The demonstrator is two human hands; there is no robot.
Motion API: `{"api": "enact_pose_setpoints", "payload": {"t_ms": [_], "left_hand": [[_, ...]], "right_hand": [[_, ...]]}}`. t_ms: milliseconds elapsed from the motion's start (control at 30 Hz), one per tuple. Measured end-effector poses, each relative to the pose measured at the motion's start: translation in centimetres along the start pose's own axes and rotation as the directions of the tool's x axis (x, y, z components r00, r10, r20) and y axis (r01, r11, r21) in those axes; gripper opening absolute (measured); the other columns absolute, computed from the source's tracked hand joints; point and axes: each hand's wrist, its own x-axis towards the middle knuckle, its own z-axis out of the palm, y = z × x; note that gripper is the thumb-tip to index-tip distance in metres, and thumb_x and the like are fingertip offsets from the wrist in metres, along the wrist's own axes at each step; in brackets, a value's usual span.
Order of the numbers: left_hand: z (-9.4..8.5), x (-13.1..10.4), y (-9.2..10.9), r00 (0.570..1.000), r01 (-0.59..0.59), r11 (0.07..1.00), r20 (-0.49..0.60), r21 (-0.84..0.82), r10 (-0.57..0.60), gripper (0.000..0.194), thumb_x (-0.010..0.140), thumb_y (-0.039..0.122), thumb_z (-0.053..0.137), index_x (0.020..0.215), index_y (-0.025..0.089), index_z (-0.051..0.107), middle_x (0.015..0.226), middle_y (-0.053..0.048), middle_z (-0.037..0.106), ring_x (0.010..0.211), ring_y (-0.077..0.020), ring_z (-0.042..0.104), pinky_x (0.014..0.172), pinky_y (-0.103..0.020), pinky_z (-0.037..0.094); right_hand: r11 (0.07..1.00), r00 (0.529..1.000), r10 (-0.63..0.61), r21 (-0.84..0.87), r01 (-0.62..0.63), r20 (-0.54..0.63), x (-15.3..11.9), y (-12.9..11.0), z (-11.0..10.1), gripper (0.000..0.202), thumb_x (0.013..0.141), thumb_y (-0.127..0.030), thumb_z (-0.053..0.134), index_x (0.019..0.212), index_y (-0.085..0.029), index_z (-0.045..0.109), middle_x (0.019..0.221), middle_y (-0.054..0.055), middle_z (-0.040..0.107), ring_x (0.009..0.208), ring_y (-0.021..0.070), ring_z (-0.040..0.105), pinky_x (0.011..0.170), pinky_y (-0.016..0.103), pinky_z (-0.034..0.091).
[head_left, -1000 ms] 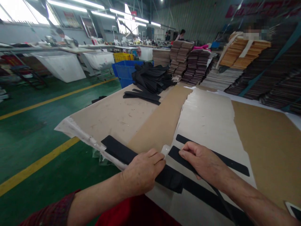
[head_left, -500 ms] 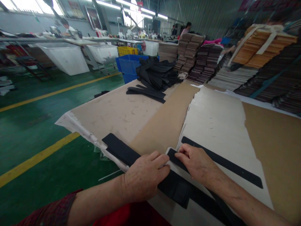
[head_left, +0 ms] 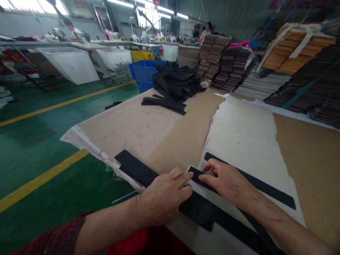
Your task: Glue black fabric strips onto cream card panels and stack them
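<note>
**Touching one end of a black strip [head_left: 196,174] with left hand [head_left: 166,198] and right hand [head_left: 225,180] close together**

Laying the left index fingertip at the strip's end, with the other fingers curled inward beside a pale sliver [head_left: 184,185]; cannot tell whether pinching it. Holding the right thumb and forefinger apart in a loose curve, with the thumb tip against the strip and the forefinger lifted above. Finding the strip over a pale sheet [head_left: 244,124] near the front of the table [head_left: 127,120], with its end between the hands and its length passing under the right forearm toward the lower right.

Seeing layered black pieces [head_left: 136,168] along the table's front edge, on both sides of the left hand, and a nearer strip [head_left: 236,225] slanting toward the lower right. Beyond the right hand, seeing a farther strip [head_left: 268,187] flat on the sheet.

Looking farther, across a brown band [head_left: 186,138], to loose strips [head_left: 163,103] and a tangled black pile [head_left: 177,81], just beside a blue bin [head_left: 143,76]. Past these, seeing a yellow crate [head_left: 143,55], a white bin [head_left: 71,65] and a green floor [head_left: 47,134] with yellow lines; to the right, brown stacks [head_left: 212,53] and an orange bundle [head_left: 300,47]. In the background, noticing one person [head_left: 70,28] near sewing machines and another person [head_left: 204,34] behind the stacks.
</note>
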Motion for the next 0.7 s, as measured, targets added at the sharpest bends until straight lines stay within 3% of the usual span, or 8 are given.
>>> {"api": "enact_pose_setpoints", "payload": {"t_ms": [100, 167, 267, 333, 400, 500, 700], "left_hand": [[0.1, 0.0, -0.1, 1.0, -0.007, 1.0, -0.004, -0.008, 0.007, 0.037, 0.077, 0.019, 0.058, 0.114, 0.014, 0.059, 0.149, -0.014, 0.044, 0.121, -0.0295, 0.048, 0.097, -0.042, 0.052], [0.3, -0.1, -0.2, 1.0, -0.003, 1.0, -0.004, -0.017, 0.003, 0.042, 0.074, 0.015, 0.058, 0.115, 0.015, 0.059, 0.15, -0.014, 0.044, 0.123, -0.0302, 0.048, 0.097, -0.043, 0.051], [0.5, 0.0, -0.4, 1.0, 0.006, 1.0, -0.009, -0.017, -0.006, 0.05, 0.066, 0.008, 0.056, 0.116, 0.015, 0.06, 0.148, -0.013, 0.046, 0.123, -0.0302, 0.048, 0.099, -0.045, 0.05], [0.7, 0.0, -0.4, 0.999, 0.006, 1.0, -0.034, -0.013, -0.006, 0.054, 0.062, 0.007, 0.055, 0.115, 0.015, 0.062, 0.146, -0.012, 0.049, 0.123, -0.0302, 0.049, 0.1, -0.045, 0.049], [0.8, 0.1, -0.5, 0.997, 0.002, 1.0, -0.079, 0.003, -0.002, 0.056, 0.059, 0.006, 0.054, 0.114, 0.015, 0.063, 0.144, -0.012, 0.051, 0.123, -0.0297, 0.05, 0.102, -0.043, 0.048], [1.0, 0.0, -0.6, 0.99, -0.036, 0.998, -0.133, 0.042, 0.041, 0.059, 0.057, 0.005, 0.051, 0.113, 0.016, 0.065, 0.139, -0.01, 0.057, 0.125, -0.0282, 0.049, 0.107, -0.042, 0.045], [1.8, -0.4, -0.9, 0.987, -0.027, 0.994, -0.156, 0.105, 0.044, 0.067, 0.055, 0.003, 0.047, 0.118, 0.015, 0.066, 0.145, -0.008, 0.053, 0.127, -0.0284, 0.048, 0.108, -0.045, 0.044]], "right_hand": [[0.99, 0.99, -0.001, 0.14, -0.019, 0.143, -2.6, 2.8, -2.2, 0.044, 0.076, -0.034, 0.068, 0.118, -0.024, 0.056, 0.08, -0.002, 0.064, 0.069, 0.0148, 0.058, 0.063, 0.026, 0.042], [0.977, 0.988, 0.035, 0.202, -0.065, 0.147, -5.3, 5.6, -3.2, 0.054, 0.074, -0.032, 0.069, 0.125, -0.028, 0.053, 0.089, -0.001, 0.065, 0.079, 0.0175, 0.061, 0.069, 0.028, 0.046], [0.938, 0.988, 0.137, 0.312, -0.151, 0.067, -9.6, 9.8, -3.5, 0.045, 0.075, -0.036, 0.069, 0.119, -0.03, 0.06, 0.101, 0.002, 0.068, 0.096, 0.0221, 0.063, 0.081, 0.032, 0.049], [0.901, 0.978, 0.21, 0.386, -0.196, 0.005, -12.0, 11.6, -2.9, 0.033, 0.077, -0.043, 0.068, 0.107, -0.028, 0.065, 0.099, 0.003, 0.068, 0.095, 0.0226, 0.063, 0.083, 0.032, 0.05], [0.862, 0.947, 0.313, 0.439, -0.254, -0.066, -13.6, 12.6, -1.9, 0.032, 0.078, -0.051, 0.066, 0.098, -0.026, 0.066, 0.088, 0.003, 0.067, 0.08, 0.0201, 0.062, 0.073, 0.031, 0.05], [0.772, 0.865, 0.471, 0.558, -0.306, -0.177, -14.6, 12.9, 0.0, 0.042, 0.076, -0.057, 0.066, 0.1, -0.023, 0.063, 0.076, 0.001, 0.061, 0.064, 0.0159, 0.055, 0.057, 0.028, 0.046], [0.678, 0.733, 0.587, 0.703, -0.213, -0.344, -15.0, 12.8, 3.1, 0.051, 0.073, -0.056, 0.069, 0.108, -0.02, 0.057, 0.069, -0.003, 0.055, 0.06, 0.0137, 0.054, 0.051, 0.025, 0.043]]}}
